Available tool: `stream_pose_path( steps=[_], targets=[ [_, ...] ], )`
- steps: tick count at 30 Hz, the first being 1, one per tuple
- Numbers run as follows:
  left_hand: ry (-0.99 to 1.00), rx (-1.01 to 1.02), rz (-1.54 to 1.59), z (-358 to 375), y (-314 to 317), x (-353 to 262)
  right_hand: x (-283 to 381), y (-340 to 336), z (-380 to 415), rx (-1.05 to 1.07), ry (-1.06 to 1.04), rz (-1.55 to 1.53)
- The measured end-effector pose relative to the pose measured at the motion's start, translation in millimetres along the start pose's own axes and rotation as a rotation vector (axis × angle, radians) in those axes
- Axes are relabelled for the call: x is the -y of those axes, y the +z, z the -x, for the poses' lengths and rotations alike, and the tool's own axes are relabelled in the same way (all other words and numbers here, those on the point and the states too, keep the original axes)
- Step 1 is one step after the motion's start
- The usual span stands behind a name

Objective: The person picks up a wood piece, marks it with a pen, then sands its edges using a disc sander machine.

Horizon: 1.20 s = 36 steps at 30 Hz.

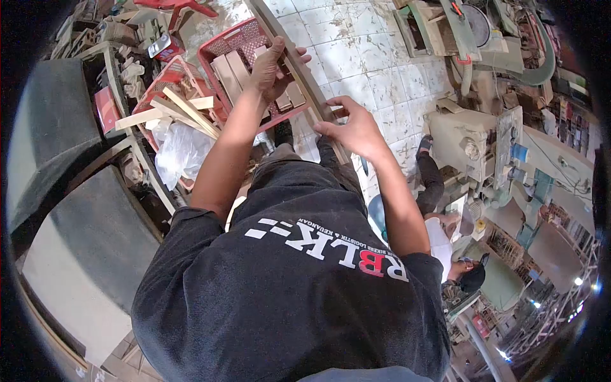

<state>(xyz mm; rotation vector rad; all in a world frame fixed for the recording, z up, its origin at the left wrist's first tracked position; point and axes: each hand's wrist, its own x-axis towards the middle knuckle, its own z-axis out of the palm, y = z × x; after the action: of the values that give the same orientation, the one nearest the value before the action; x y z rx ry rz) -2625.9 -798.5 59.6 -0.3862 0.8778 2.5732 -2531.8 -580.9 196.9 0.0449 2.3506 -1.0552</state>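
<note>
A long, narrow wooden plank (298,67) runs slantwise from the top of the view down to my waist. My left hand (270,71) is wrapped around it, thumb on the near face and fingertips showing past the far edge. Lower down, my right hand (356,129) holds the plank's right edge between curved thumb and fingers. Beneath my left hand stands a red plastic crate (210,54) with several brown wooden blocks (230,71) inside. The plank and my left hand cover part of the crate.
On the left, another red crate (154,95) carries loose wood strips (191,111) and a clear plastic bag (181,153). Large dark panels (57,127) stand beside it. To the right, a person (439,235) sits near machinery (464,143). White floor tiles (363,48) lie ahead.
</note>
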Motion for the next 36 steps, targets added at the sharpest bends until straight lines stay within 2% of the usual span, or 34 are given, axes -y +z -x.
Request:
stream_pose_path(
  steps=[3, 5, 6, 7, 8, 9, 11, 13, 15, 18, 22, 23, 24, 29, 31, 33, 34, 36],
  targets=[
    [-0.022, -0.059, 0.019, -4.1, -4.6, 2.4, 4.1, -4.5, 4.7, 0.048, 0.09, -0.018],
    [-0.016, -0.112, 0.017, -5.7, -10.5, 1.1, -10.8, -10.2, 8.2, 0.14, -0.119, -0.131],
    [-0.043, -0.111, 0.069, -7.7, -17.8, 0.3, -15.5, -16.5, 14.6, 0.141, -0.12, -0.134],
    [-0.069, -0.109, 0.12, -10.6, -24.2, 0.0, -20.0, -23.4, 24.1, 0.2, -0.225, -0.182],
    [-0.052, -0.197, 0.088, -6.7, -18.8, -1.8, -21.6, -26.3, 30.7, 0.261, -0.331, -0.227],
    [-0.05, -0.201, 0.086, -2.5, -13.9, -5.3, -21.4, -24.8, 34.1, 0.265, -0.333, -0.229],
    [-0.107, -0.25, 0.104, 3.6, -7.9, -8.7, -23.2, -20.1, 40.7, 0.217, -0.201, -0.284],
    [-0.111, -0.258, 0.141, 1.2, -7.4, -5.3, -22.8, -14.1, 41.2, 0.166, -0.231, -0.245],
    [-0.121, -0.263, 0.177, -0.1, -6.0, -2.7, -21.3, -13.2, 42.7, 0.163, -0.168, -0.279],
    [-0.105, -0.169, 0.185, 0.9, -2.9, -0.4, -21.3, -5.5, 42.4, 0.087, -0.234, -0.23],
    [0.04, -0.03, 0.166, 4.1, 10.8, -7.6, -7.5, -6.2, 54.9, 0.047, -0.269, -0.18],
    [0.116, 0.02, 0.134, 5.2, 14.6, -11.0, -7.7, -2.9, 58.6, -0.023, -0.324, -0.137],
    [0.109, 0.024, 0.129, 4.4, 15.7, -13.8, -7.7, -0.6, 61.9, -0.094, -0.378, -0.093],
    [0.372, 0.022, 0.151, 1.6, 15.3, -32.9, 5.7, 1.9, 76.1, -0.205, -0.317, -0.078],
    [0.366, 0.091, 0.175, -5.8, -0.8, -46.0, 19.2, 2.7, 80.4, -0.274, -0.3, -0.096],
    [0.462, 0.283, 0.254, 0.8, 13.5, -59.4, 33.6, 1.7, 84.2, -0.457, -0.223, -0.008],
    [0.49, 0.493, 0.439, 3.9, 26.6, -65.0, 28.7, 6.2, 82.4, -0.501, -0.24, 0.09],
    [0.51, 0.598, 0.517, 3.3, 29.3, -78.7, 32.9, 6.5, 82.1, -0.527, -0.262, 0.087]
  ],
)
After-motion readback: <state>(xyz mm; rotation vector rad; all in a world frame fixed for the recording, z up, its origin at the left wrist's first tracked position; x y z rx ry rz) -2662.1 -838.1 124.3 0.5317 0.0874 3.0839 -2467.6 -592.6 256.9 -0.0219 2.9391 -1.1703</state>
